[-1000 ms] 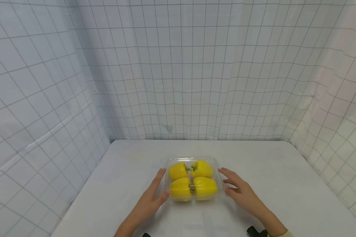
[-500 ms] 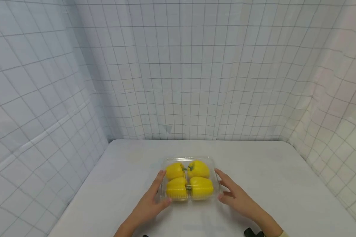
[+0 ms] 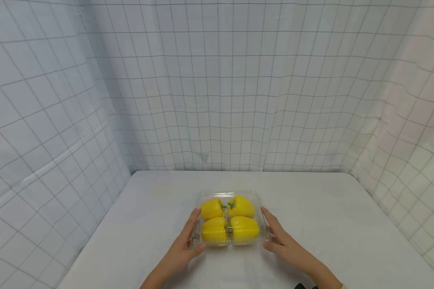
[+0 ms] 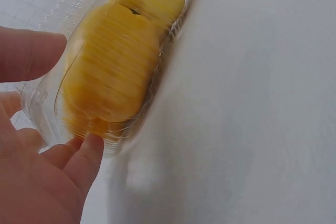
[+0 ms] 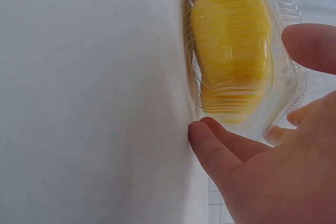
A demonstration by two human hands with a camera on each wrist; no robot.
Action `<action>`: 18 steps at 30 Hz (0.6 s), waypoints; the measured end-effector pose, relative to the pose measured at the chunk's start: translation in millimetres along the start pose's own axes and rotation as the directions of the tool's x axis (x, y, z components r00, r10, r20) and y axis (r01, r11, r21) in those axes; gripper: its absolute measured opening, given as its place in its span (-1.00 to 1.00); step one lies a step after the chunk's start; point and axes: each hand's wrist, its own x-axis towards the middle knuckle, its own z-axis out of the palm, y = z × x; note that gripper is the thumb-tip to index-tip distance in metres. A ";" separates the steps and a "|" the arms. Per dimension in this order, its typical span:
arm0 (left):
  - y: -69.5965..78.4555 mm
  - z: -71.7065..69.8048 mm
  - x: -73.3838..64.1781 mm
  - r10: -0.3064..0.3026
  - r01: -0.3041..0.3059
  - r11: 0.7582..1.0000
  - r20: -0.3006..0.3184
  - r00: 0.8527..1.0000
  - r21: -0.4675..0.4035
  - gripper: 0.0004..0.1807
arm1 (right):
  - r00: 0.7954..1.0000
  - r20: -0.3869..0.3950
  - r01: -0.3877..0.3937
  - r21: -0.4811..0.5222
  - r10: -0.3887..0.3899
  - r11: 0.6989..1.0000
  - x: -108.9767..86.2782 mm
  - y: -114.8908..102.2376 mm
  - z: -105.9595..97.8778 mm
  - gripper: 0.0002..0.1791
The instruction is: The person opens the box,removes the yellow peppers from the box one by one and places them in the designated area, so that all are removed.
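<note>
A clear plastic clamshell container (image 3: 228, 196) lies on the white table in the head view. Inside are several yellow bell peppers (image 3: 240, 207) with green stems, set in two rows. My left hand (image 3: 181, 249) rests along its left side, thumb at the near corner; in the left wrist view its lower fingertips (image 4: 96, 141) overlap the ribbed wall. On the opposite side my right hand (image 3: 287, 249) mirrors this, with mostly straight fingers along the wall and the thumb near the front corner. The right wrist view shows its lowest fingertips (image 5: 198, 128) right at the container's bottom edge by the tabletop.
The white table (image 3: 159, 200) extends around the container. White grid-patterned curtains (image 3: 220, 88) hang behind it and along both sides. A small black object (image 3: 300, 286) shows beside the right wrist at the bottom edge.
Both hands have come in closer to the container's sides, the right hand moving left toward the wall. The container appears slightly further left, and the camera view has shifted a little as well.
</note>
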 end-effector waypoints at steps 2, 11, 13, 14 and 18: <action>-0.6 -0.8 -0.1 -0.022 0.022 0.998 0.012 1.000 -0.053 0.02 | 1.000 0.019 0.001 0.017 -0.001 1.000 -0.2 -0.9 0.5 -0.06; 0.9 -3.9 -0.5 -0.038 0.047 0.988 0.066 0.997 -0.145 0.02 | 0.998 0.067 0.003 0.055 -0.007 0.998 3.3 6.0 3.3 -0.06; 3.1 -4.3 -0.9 -0.044 0.055 0.989 0.079 0.996 -0.136 0.01 | 0.998 0.069 0.005 0.048 -0.008 0.999 2.9 5.2 3.4 -0.06; 4.3 -4.5 -1.2 -0.050 0.061 0.989 0.085 0.995 -0.134 0.00 | 0.998 0.069 0.006 0.045 -0.009 0.999 2.6 4.6 3.4 -0.06; 6.5 -5.0 -1.8 -0.053 0.068 0.986 0.103 0.993 -0.151 -0.04 | 0.998 0.066 0.010 0.042 -0.013 0.999 1.8 2.8 2.8 -0.06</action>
